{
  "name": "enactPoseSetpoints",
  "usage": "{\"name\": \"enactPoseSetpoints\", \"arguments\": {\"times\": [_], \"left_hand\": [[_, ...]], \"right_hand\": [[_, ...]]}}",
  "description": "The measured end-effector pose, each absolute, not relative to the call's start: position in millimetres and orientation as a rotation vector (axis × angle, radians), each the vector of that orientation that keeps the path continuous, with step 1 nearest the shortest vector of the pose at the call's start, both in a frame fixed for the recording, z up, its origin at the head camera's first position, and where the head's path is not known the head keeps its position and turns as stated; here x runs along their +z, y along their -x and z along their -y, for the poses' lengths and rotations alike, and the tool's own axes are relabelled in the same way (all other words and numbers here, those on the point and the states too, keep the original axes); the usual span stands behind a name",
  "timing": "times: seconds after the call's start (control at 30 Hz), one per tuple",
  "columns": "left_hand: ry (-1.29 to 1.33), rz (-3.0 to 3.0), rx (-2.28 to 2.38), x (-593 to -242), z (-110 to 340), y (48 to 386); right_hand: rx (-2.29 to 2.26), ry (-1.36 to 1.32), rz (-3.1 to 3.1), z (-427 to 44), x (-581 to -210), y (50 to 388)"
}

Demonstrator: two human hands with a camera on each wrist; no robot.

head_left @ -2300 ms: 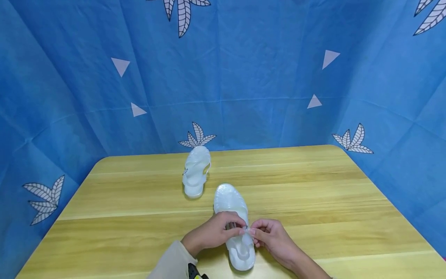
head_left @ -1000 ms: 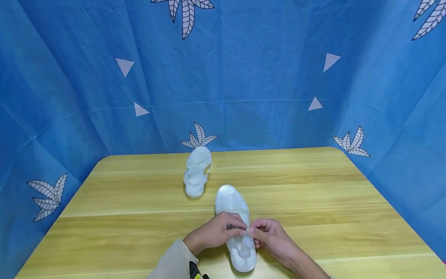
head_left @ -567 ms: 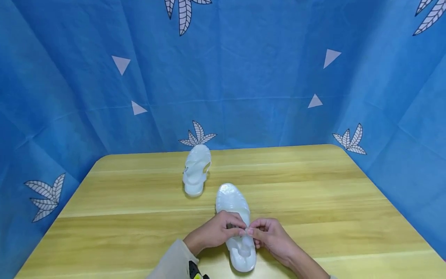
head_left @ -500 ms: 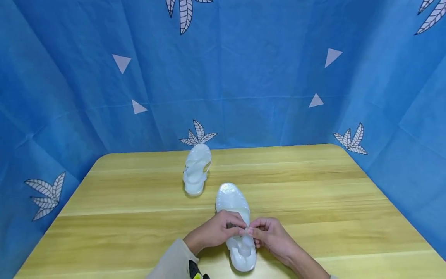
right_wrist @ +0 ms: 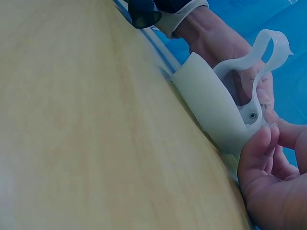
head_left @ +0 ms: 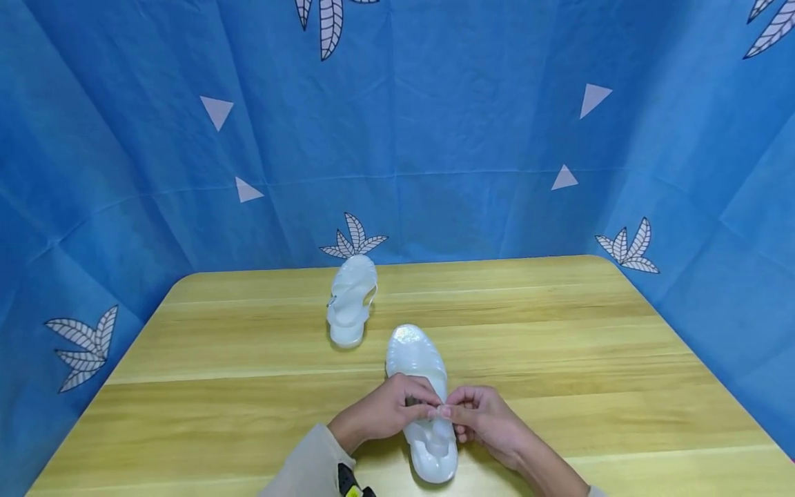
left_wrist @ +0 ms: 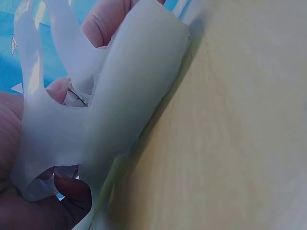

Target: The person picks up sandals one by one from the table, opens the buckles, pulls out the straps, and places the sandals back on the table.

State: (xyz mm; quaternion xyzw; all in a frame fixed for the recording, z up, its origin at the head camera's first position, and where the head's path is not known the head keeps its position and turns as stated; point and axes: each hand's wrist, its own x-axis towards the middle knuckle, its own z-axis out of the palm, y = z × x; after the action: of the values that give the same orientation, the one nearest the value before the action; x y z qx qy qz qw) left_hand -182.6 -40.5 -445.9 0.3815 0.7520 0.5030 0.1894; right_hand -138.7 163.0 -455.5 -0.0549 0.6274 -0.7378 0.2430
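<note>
1. while the head view looked down on the worktop (head_left: 590, 359), the near sandal (head_left: 415, 355), white and glossy, lay toward the person's side, its wider end pointing away. the left hand (head_left: 385, 411) came over it from the left and the right hand (head_left: 491, 417) from the right; thumb and forefinger of each pinched at its right edge, the fingertips meeting and hiding most of what was between them. a far sandal (head_left: 349, 304), also white, lay beyond and to the left, well apart from both hands. a pale sleeve (head_left: 310, 466) covered the left forearm, with a black and yellow device (head_left: 348, 480) beside it. blue cloth (head_left: 459, 124) with pale triangles and leaf shapes hung behind.

2. in the left wrist view, the near sandal filled the middle, its broad wall close up, with a looping strap (left_wrist: 32, 57) rising at the left. dark, shadowed fingers curled at the lower left; other fingers showed behind the straps.

3. in the right wrist view, the right hand's thumb and finger were pressed together at the near sandal's edge, just beside a small round stud (right_wrist: 253, 115). the left hand was behind the loop.
</note>
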Motion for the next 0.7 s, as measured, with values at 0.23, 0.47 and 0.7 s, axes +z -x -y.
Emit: {"name": "enactPoseSetpoints", "arguments": {"times": [0.23, 0.47, 0.7], "left_hand": [[-1.088, -2.099, 1.418, -446.4, 40.7, 183.3], [-1.107, -2.094, 1.411, -444.1, 40.1, 182.9], [-1.087, -2.096, 1.376, -439.9, 40.6, 182.0]], "right_hand": [[-2.013, 0.108, -1.640, -165.2, -454.2, 141.7], [-1.991, 0.121, -1.592, -166.5, -453.9, 145.0], [-1.996, 0.156, -1.565, -169.7, -453.8, 144.4]]}}
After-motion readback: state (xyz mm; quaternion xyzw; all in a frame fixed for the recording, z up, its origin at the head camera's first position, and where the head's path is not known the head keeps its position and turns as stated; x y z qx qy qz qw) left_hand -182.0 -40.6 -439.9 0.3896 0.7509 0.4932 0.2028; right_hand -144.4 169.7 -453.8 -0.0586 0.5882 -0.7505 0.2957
